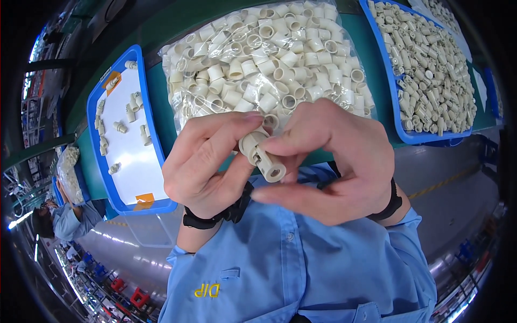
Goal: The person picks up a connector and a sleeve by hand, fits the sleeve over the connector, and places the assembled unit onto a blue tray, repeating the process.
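At far left, a co-worker in blue [72, 220] is seen near a bag of pale parts [69, 167]. Toward the left end of the green counter [157, 94], a blue tray lined in white [132, 175] is dotted with a few beige fittings [119, 127] and marked by orange tape [144, 201]. At center, by the counter's near edge, one slotted beige fitting [265, 161] is held up, tilted, its wider end pinched in the closely curled fingers of the left hand [202, 161]. Behind it, a clear bag of beige rings [269, 54] is laid. The fitting's side is touched by a fingertip of the half-spread right hand [344, 161]; whether it is gripped there cannot be told. Toward the counter's right end, another blue tray [431, 138] is heaped with small beige parts [431, 75].
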`<state>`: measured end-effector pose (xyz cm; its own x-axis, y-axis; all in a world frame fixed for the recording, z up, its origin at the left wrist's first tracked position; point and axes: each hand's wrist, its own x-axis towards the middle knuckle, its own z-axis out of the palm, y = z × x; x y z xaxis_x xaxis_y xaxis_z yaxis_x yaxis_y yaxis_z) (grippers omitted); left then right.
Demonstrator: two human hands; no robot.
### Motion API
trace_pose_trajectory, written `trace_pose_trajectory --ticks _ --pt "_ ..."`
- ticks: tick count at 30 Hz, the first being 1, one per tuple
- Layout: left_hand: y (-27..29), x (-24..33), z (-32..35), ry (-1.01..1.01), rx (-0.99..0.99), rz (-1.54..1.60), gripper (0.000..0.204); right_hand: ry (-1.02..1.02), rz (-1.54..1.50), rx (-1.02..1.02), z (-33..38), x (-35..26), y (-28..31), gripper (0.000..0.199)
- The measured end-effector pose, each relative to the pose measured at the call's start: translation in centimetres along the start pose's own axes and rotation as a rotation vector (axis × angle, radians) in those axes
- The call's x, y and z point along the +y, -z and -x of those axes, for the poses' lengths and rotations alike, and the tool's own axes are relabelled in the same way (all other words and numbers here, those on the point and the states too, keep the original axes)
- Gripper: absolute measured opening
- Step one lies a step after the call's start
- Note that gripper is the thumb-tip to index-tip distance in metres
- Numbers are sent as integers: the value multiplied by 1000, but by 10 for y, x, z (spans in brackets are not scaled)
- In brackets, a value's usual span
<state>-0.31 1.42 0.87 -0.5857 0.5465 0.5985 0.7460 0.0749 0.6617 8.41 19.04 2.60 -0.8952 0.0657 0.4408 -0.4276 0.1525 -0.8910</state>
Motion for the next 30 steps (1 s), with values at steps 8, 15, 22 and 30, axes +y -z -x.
trace_pose_trajectory --ticks 8,15,22,30 --pt "-3 2 0 7 -9 43 34 -531 -407 -133 3 2 2 58" --pt "-2 5 1 27 -33 47 33 -604 -501 -247 3 3 -1 60" --pt "-6 6 1 -44 -19 96 34 -612 -543 -127 7 -2 -6 63" --pt "-6 3 0 -95 1 103 31 -587 -588 -194 7 2 -4 65"
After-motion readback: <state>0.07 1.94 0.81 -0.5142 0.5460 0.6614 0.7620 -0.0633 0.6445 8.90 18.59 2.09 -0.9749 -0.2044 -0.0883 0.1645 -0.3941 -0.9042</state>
